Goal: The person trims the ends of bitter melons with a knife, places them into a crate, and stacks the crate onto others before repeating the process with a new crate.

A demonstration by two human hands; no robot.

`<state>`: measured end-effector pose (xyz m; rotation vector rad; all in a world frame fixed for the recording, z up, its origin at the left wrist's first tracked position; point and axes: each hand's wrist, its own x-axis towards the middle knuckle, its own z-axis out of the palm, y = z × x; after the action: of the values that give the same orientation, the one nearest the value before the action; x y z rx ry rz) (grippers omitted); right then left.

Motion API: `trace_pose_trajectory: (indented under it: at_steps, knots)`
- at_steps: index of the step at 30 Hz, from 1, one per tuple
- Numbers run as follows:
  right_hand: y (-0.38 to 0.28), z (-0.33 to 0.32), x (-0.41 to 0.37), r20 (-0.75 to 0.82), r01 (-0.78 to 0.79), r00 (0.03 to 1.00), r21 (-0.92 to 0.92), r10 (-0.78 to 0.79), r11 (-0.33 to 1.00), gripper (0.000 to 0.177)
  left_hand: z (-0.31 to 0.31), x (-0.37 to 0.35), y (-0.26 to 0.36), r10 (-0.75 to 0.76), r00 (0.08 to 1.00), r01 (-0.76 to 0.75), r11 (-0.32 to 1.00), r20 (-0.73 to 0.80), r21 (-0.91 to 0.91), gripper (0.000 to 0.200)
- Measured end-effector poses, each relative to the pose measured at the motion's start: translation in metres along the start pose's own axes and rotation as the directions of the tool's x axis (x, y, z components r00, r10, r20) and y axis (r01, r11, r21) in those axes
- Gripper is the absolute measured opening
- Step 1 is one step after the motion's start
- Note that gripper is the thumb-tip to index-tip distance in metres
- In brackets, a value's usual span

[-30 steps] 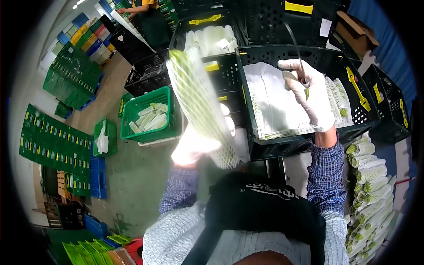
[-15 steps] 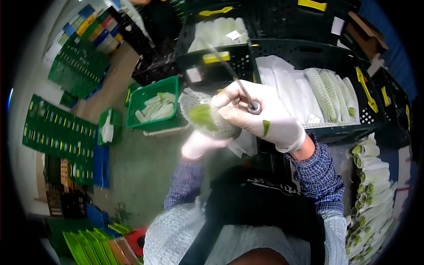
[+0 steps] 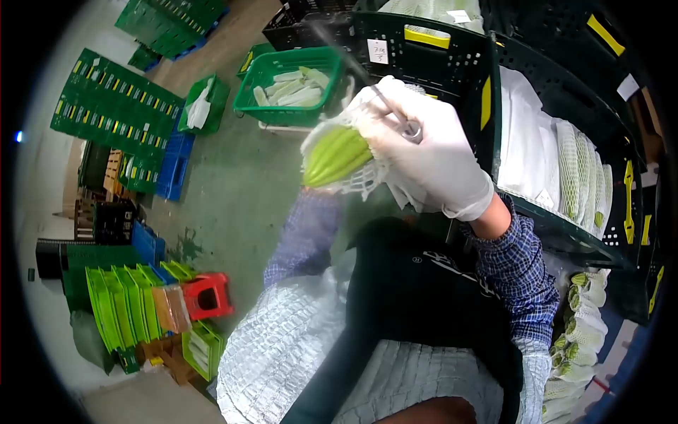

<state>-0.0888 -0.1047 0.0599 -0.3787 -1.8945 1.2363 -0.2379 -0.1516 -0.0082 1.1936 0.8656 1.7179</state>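
Note:
A green ridged gourd pokes out of a white foam net, its bare end pointing down and left. My right hand, in a white glove, is closed around a thin metal tool and sits against the netted end of the gourd. The tool's long shaft runs up and left, blurred. Beneath the gourd, only a sliver of my left hand shows at the wrist; its fingers are hidden behind the gourd and net.
A dark crate of netted gourds stands at the right, with more netted gourds below it. Ahead is a green basket of pale wrapped items. Green crates and a red stool are at the left.
The view has turned, so the crates and basket appear shifted. More of the gourd's green end shows outside the net. My left hand has gone from plainly visible to almost hidden.

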Motion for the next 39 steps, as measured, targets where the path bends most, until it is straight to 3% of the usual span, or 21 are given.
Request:
trace_pose_trajectory:
  at_steps: [2,3,4,6,9,12,13,18,19,20,22,23,26,27,31,34,37,39]
  knots:
    - [0.017,0.002,0.007,-0.056,0.112,0.993,0.086,-0.108,0.99,0.015,-0.006,-0.003,0.002,-0.005,0.999,0.005,1.0,-0.04,-0.022,0.054]
    - [0.016,-0.004,0.002,-0.015,-0.083,0.996,0.12,0.085,0.989,0.016,-0.009,-0.004,0.002,-0.002,0.998,0.001,1.0,-0.061,-0.024,0.053]
    - [0.018,0.002,0.002,-0.055,-0.079,0.993,0.376,0.107,0.923,0.015,-0.012,-0.005,0.003,-0.004,0.997,0.001,1.0,-0.08,-0.027,0.052]
    - [0.007,-0.006,0.005,0.047,-0.212,0.977,0.282,0.207,0.936,0.015,-0.018,-0.008,0.005,-0.016,0.993,0.01,0.999,-0.119,-0.048,0.05]
    - [0.01,-0.004,0.003,0.044,-0.222,0.975,0.209,0.217,0.952,0.017,-0.023,-0.01,0.006,-0.035,0.987,0.025,0.998,-0.154,-0.066,0.047]
    - [0.015,-0.001,0.0,0.022,-0.194,0.981,0.199,0.193,0.961,0.019,-0.016,-0.008,0.006,-0.056,0.985,0.047,0.997,-0.162,-0.058,0.044]
    - [0.017,0.01,-0.005,-0.093,-0.085,0.99,0.235,0.109,0.968,0.021,-0.012,-0.007,0.008,-0.063,0.985,0.055,0.997,-0.158,-0.051,0.043]
    - [0.015,-0.001,-0.01,-0.055,-0.063,0.995,0.252,0.079,0.966,0.02,0.006,0.001,0.005,-0.139,0.972,0.137,0.99,-0.187,-0.025,0.039]
    - [0.014,-0.003,-0.011,-0.048,-0.04,0.998,0.212,0.051,0.976,0.019,0.006,0.004,0.003,-0.157,0.969,0.148,0.987,-0.189,-0.06,0.038]
    - [0.014,-0.005,-0.013,-0.041,-0.016,0.999,0.173,0.023,0.985,0.019,-0.011,0.012,-0.006,-0.21,0.975,0.19,0.955,-0.067,-0.228,0.044]
    - [0.014,-0.006,-0.011,-0.037,0.073,0.997,0.044,-0.071,0.996,0.019,-0.017,0.005,-0.005,-0.09,0.996,0.084,0.954,-0.006,-0.289,0.049]
    - [0.012,-0.008,-0.011,-0.028,0.006,1.0,0.078,-0.004,0.997,0.021,-0.021,0.003,-0.009,-0.117,0.993,0.111,0.966,-0.012,-0.233,0.051]
    - [0.022,-0.005,-0.009,-0.058,0.078,0.996,0.166,-0.069,0.983,0.021,-0.029,-0.002,-0.016,-0.172,0.984,0.172,0.985,-0.037,-0.003,0.054]
    - [0.019,-0.005,-0.009,-0.02,-0.052,0.998,0.304,0.061,0.951,0.021,-0.028,-0.004,-0.012,-0.173,0.984,0.178,0.978,-0.05,0.105,0.055]
    - [0.031,-0.011,-0.01,-0.009,-0.007,1.0,0.08,0.007,0.997,0.022,-0.019,-0.002,-0.007,-0.197,0.976,0.209,0.968,-0.09,0.143,0.054]
    - [0.035,-0.011,-0.011,-0.033,0.066,0.997,0.017,-0.066,0.998,0.023,-0.021,0.001,-0.005,-0.152,0.987,0.157,0.929,-0.042,0.335,0.047]
    - [0.042,-0.01,-0.011,-0.06,0.086,0.994,-0.023,-0.088,0.996,0.024,-0.014,-0.003,0.001,-0.1,0.993,0.117,0.934,-0.067,0.338,0.041]
    - [0.044,-0.011,-0.011,-0.042,0.044,0.998,-0.046,-0.046,0.998,0.023,-0.017,-0.003,0.003,-0.09,0.996,0.062,0.825,0.021,0.562,0.04]
